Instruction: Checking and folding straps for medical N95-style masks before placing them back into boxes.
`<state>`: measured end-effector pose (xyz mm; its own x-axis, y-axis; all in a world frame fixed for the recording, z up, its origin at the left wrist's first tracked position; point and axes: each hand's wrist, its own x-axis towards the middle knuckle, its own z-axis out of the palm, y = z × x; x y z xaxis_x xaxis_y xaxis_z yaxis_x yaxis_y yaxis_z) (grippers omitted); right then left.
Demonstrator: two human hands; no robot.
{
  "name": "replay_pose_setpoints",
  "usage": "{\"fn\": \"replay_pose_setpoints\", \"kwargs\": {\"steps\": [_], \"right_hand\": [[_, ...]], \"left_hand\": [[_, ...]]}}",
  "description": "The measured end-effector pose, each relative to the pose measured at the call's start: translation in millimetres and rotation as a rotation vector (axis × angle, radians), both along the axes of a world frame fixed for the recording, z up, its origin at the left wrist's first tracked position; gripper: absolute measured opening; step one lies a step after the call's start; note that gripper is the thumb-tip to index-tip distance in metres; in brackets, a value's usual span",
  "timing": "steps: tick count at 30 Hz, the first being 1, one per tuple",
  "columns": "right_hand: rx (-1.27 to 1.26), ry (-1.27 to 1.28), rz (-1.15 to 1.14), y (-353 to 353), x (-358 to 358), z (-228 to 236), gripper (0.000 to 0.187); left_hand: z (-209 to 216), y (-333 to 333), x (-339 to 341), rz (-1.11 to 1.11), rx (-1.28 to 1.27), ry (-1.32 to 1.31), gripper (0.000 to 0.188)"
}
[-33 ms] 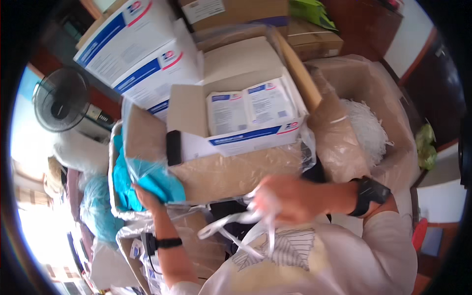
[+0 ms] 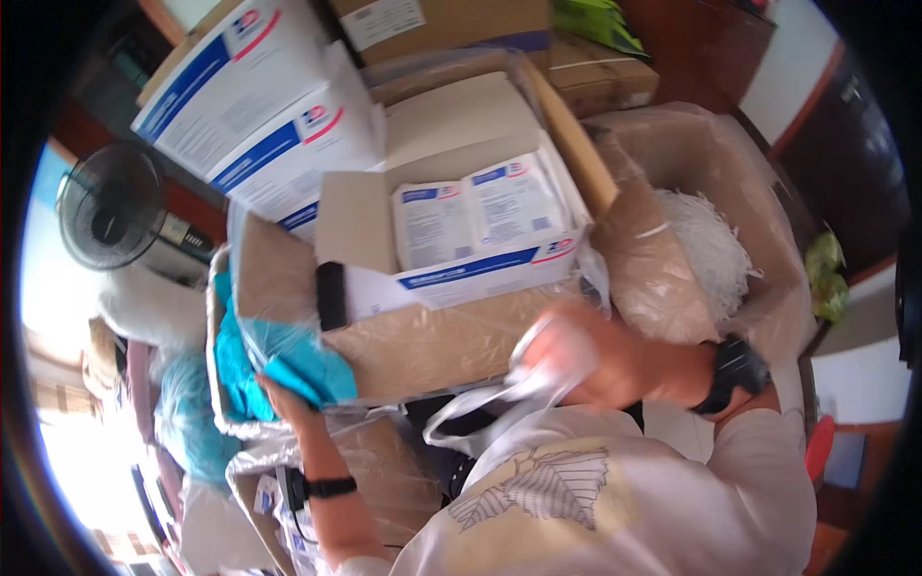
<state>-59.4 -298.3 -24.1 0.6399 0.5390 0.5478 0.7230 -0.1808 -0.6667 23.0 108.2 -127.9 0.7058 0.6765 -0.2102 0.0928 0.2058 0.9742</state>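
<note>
Near the middle of the frame, the right hand (image 2: 576, 360) is clenched around a bunch of thin white fabric-like strips (image 2: 499, 398), whose loose loops trail toward the lower left in front of the person's white printed shirt (image 2: 538, 490). At the lower left, the left hand (image 2: 285, 401) has its fingers against a bundle of folded turquoise sheet material (image 2: 295, 382); whether it grips the bundle firmly or only touches it, I cannot tell. The main risk seems to lie in those dangling loops: because they hang free, they could tangle with one another, or a strip could slip out if the fist loosened. The right hand is smeared by blur, so how securely every strand is held cannot be judged. On the left side, clear crinkled plastic film (image 2: 279, 328) lies over part of the turquoise stock, and it could snag the bundle or be dragged along if pulled from underneath. Between the hands, a broad brown cardboard flap (image 2: 432, 353) leaves little room; a forearm knocking it might jolt the open white cardboard box with a blue stripe (image 2: 471, 286) above, spilling its flat white packets (image 2: 519, 204). The small black upright block (image 2: 331, 296) at that box's left corner looks likeliest to topple, its footing seeming narrow, and could drop onto the turquoise pile below.
</note>
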Motion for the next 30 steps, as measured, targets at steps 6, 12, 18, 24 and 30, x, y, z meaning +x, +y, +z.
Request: {"fn": "replay_pose_setpoints", "kwargs": {"steps": [6,12,18,24,30], "right_hand": [[-0.804,0.281,-1.232,-262.0,22.6,-34.2,0.027],[-0.184,0.361,-1.217,-246.8,49.5,-56.9,0.026],[-0.19,0.374,-1.056,-198.8,38.6,-94.6,0.025],[-0.45,0.509,-0.997,-150.1,22.8,-75.6,0.028],[-0.44,0.385,-0.963,-111.7,29.0,-44.3,0.027]], "left_hand": [[-23.6,-43.5,-39.8,-0.111,-0.414,0.029,0.037],[-34.0,-63.0,-71.7,-0.464,-0.697,0.028,0.03],[-21.5,-23.6,-58.3,-0.155,-0.405,-0.219,0.042],[-20.4,141.2,5.3,0.36,-0.2,-0.456,0.04],[-28.8,223.3,102.9,0.384,-0.024,-0.012,0.042]]}}
